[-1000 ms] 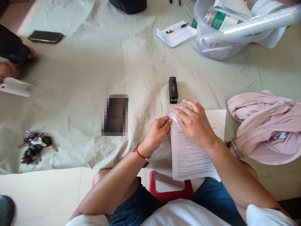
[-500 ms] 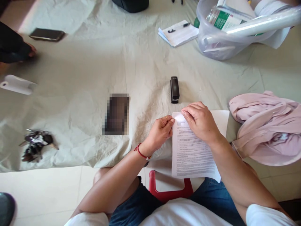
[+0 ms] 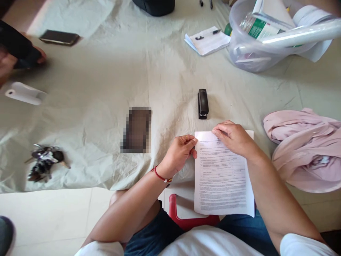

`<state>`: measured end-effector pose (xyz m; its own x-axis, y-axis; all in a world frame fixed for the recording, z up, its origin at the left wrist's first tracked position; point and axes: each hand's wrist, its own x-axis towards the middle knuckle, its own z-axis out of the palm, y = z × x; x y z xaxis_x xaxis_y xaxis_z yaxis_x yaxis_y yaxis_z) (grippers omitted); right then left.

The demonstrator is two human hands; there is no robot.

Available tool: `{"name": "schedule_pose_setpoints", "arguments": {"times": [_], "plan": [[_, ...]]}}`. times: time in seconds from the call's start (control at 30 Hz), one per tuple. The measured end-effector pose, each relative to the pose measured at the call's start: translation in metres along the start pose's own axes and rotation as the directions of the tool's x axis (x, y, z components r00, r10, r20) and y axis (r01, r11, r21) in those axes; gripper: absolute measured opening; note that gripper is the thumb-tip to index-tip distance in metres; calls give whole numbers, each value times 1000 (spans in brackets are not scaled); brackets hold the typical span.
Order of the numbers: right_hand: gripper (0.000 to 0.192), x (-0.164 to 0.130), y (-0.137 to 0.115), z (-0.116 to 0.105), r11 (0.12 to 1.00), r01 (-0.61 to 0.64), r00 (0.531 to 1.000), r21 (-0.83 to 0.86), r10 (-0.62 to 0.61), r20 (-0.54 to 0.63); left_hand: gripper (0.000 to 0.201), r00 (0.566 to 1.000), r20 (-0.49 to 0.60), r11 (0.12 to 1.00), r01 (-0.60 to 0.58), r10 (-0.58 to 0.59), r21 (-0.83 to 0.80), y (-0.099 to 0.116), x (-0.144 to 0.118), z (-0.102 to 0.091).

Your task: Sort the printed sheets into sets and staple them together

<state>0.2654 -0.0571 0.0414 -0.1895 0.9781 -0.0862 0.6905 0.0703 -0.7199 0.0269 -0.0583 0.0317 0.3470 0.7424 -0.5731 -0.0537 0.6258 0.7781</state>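
Note:
A printed paper (image 3: pixel 222 177) lies at the table's front edge, its lower part overhanging toward my lap. My left hand (image 3: pixel 182 151) pinches its upper left corner between thumb and fingers. At the top edge, right of the middle, my right hand (image 3: pixel 233 137) grips the paper with thumb and fingertips, covering part of the upper right text. Whether there is more than one sheet I cannot tell. Just beyond the paper stands a black stapler (image 3: pixel 203 104), touched by neither hand.
Pink cloth (image 3: pixel 306 149) lies right of the paper. A clear plastic tub (image 3: pixel 253 60) of odds and ends stands behind, beside papers with a pen (image 3: pixel 207 44). Leftward are a pixelated dark object (image 3: pixel 136 129), keys (image 3: pixel 46 160), a phone (image 3: pixel 59 37) and another person's hand (image 3: pixel 41 55).
The paper's right side has swung in, so it looks straighter and flatter, with its lower edge nearer me. My right hand has moved slightly right and down with it. The view has shifted a little.

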Motion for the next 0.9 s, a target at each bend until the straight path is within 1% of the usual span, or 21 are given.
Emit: {"name": "schedule_pose_setpoints", "arguments": {"times": [0.1,0.23,0.43,0.53,0.6,0.7,0.73,0.77,0.8,0.83,0.9], "plan": [[33,-2,5,-10,1000,-22,999,15,21,47,21,998,-9,998,64,-64,-4,6,-4,-5],[35,3,2,-18,997,-64,994,38,60,89,21,991,-41,992,126,-127,-23,9,-6,-6],[36,25,-4,-25,992,-100,986,81,89,138,28,986,-76,989,145,-148,-41,14,-5,-6],[34,34,-2,-26,990,-121,987,77,112,116,29,982,-129,990,138,-137,-7,18,-2,-6],[32,41,2,-26,990,-116,993,80,114,31,31,980,-150,991,136,-133,13,21,0,-5],[34,54,12,-29,998,-52,985,42,58,-161,35,980,-153,991,132,-127,24,23,4,-3],[40,59,15,-30,1000,-18,982,9,19,-188,36,981,-151,991,130,-124,27,23,5,-2],[46,65,18,-32,999,23,982,-28,-28,-185,36,981,-148,991,129,-123,31,24,6,-1],[51,71,20,-33,995,76,984,-63,-85,-156,37,982,-146,991,129,-122,35,24,7,-1],[55,77,21,-34,985,139,984,-98,-149,-102,38,982,-144,991,130,-123,39,25,8,0],[58,88,21,-35,952,255,967,-168,-251,45,39,982,-145,990,128,-120,54,27,9,0]]}}
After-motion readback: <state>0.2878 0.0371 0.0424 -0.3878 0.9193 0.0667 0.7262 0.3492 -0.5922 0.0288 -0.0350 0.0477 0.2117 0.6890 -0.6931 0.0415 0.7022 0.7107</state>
